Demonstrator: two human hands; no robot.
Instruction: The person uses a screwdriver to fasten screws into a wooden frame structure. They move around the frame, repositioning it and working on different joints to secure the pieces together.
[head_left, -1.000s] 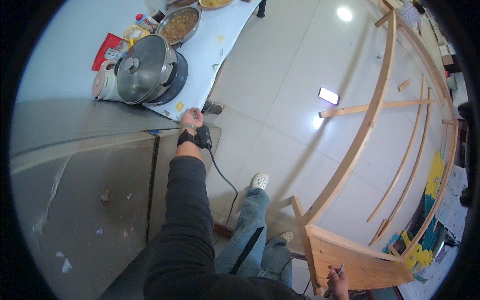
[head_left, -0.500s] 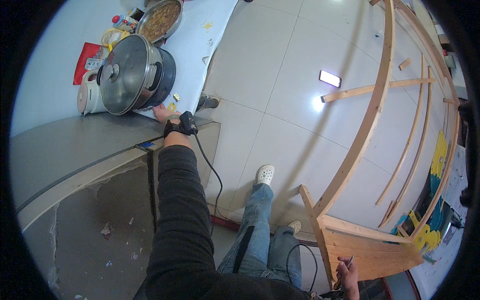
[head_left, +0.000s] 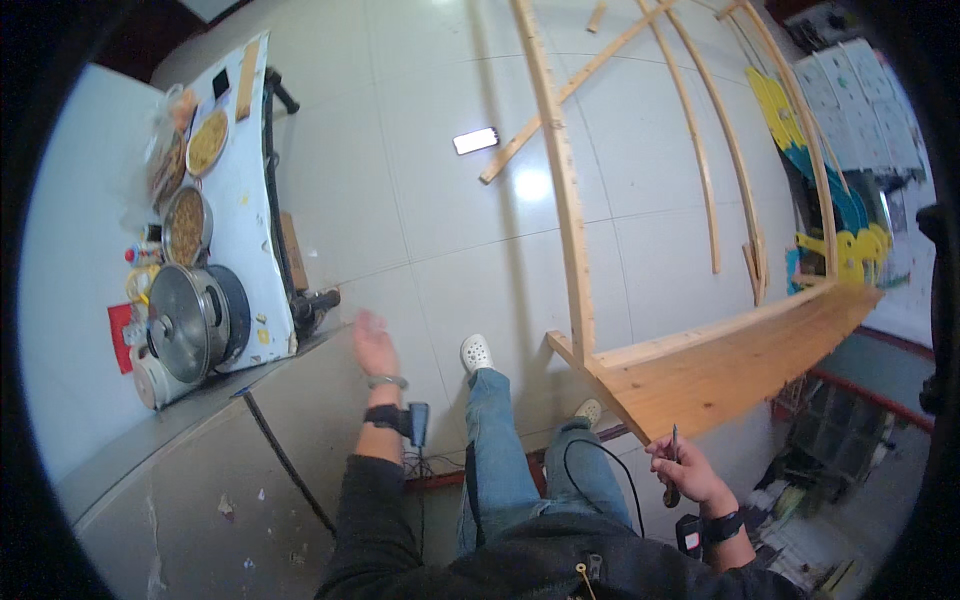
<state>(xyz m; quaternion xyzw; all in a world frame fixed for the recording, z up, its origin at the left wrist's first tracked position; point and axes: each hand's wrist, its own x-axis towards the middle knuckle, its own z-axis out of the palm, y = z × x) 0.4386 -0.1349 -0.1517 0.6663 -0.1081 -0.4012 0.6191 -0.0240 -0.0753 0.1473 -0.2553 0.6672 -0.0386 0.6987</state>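
Observation:
My left hand hangs over the floor beside the counter's corner, blurred, fingers loosely stretched and nothing seen in them. On its wrist are a bracelet and a black strapped device. My right hand is closed round a slim tool whose metal tip points up; a dark rounded end shows below the fingers, and its kind is unclear. That hand is close to the near corner of a brown wooden board, which is joined to a long wooden frame.
At left, a white table bears a lidded pot, a pan of food, a plate of food and a white kettle. A grey counter stands nearer. A lit phone and loose wooden strips lie on the tiled floor.
My left hand has come away from beside the pot and drawn back to the right. The view has swung right, and my right hand with its tool shows more fully.

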